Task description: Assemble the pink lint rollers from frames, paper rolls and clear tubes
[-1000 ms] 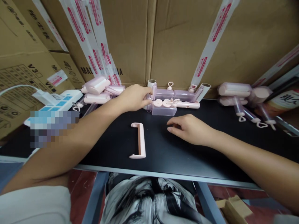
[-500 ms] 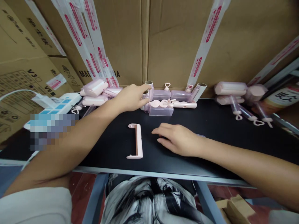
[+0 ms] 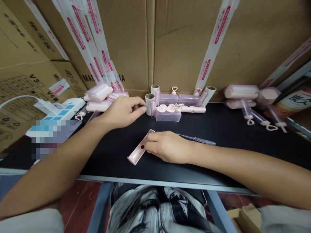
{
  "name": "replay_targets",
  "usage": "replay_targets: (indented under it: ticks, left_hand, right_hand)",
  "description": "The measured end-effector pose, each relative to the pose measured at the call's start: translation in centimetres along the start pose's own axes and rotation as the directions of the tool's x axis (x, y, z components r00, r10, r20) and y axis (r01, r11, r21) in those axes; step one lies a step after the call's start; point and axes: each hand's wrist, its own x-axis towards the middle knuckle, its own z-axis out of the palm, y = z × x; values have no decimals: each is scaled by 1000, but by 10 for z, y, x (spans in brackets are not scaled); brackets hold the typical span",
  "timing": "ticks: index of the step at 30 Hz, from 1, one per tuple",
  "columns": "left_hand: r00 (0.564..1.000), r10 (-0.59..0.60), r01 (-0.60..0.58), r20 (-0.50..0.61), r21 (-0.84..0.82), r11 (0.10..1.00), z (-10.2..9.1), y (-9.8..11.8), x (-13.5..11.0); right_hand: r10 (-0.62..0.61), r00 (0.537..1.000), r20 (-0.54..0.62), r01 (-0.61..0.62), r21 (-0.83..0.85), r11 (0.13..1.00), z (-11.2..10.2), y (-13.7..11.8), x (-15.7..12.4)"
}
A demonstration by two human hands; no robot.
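My right hand point(image 3: 171, 147) grips the upper end of a pale pink plastic shell point(image 3: 136, 153), a long trough with a dark hole in its floor. The shell lies slanted over the black table, its hollow side showing. My left hand point(image 3: 126, 111) is beside a white cardboard-cored roll point(image 3: 149, 106) standing upright. Its fingers are loosely curled, thumb and forefinger apart, with nothing visible between them. Against that roll leans a clear purple tube point(image 3: 153, 108). Right of it, round pink caps point(image 3: 163, 108) rest on a translucent purple box-shaped cover point(image 3: 168, 116).
A clear-handled slim tool point(image 3: 198, 139) lies behind my right wrist. Pink cases point(image 3: 98, 94) are piled at the left near a white power strip point(image 3: 65, 113). More cases point(image 3: 241, 92) and heart-ended tubes point(image 3: 259, 119) lie at the right. Large cartons point(image 3: 182, 42) wall the back.
My left hand has drawn back left from the upright rolls. My right hand has moved left and taken hold of the pink shell, which is now turned and slanted.
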Motion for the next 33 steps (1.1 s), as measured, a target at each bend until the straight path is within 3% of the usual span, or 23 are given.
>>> replay_targets:
  ticks: [2, 5, 8, 13, 17, 20, 26, 33]
  left_hand:
    - [983, -3, 1, 186, 10, 1000, -1, 3, -4]
    - [872, -30, -31, 488, 117, 993, -4, 17, -12]
    - [810, -100, -46, 578, 232, 972, -4, 37, -24]
    - [819, -83, -189, 567, 403, 895, 9, 63, -34]
    - [838, 45, -292, 544, 377, 879, 28, 71, -22]
    - [826, 144, -378, 546, 346, 859, 46, 76, -5]
    - [838, 251, -443, 484, 337, 831, 77, 81, 28]
    - [866, 257, -426, 428, 363, 829, 86, 73, 41]
  right_hand:
    - [37, 999, -40, -37, -12, 999, -3, -2, -3]
    - [109, 986, -122, -115, -44, 992, -6, -5, -8]
    - [164, 975, -153, -174, -57, 983, -8, -6, -19]
    - [295, 953, -72, -299, -38, 954, -14, 4, -55]
    - [395, 919, -18, -394, 19, 919, -22, 20, -87]
    - [460, 887, -31, -457, 77, 886, -24, 32, -102]
    - [577, 816, -36, -567, 152, 810, -21, 47, -110]
    - [640, 768, 18, -635, 149, 758, -19, 52, -110]
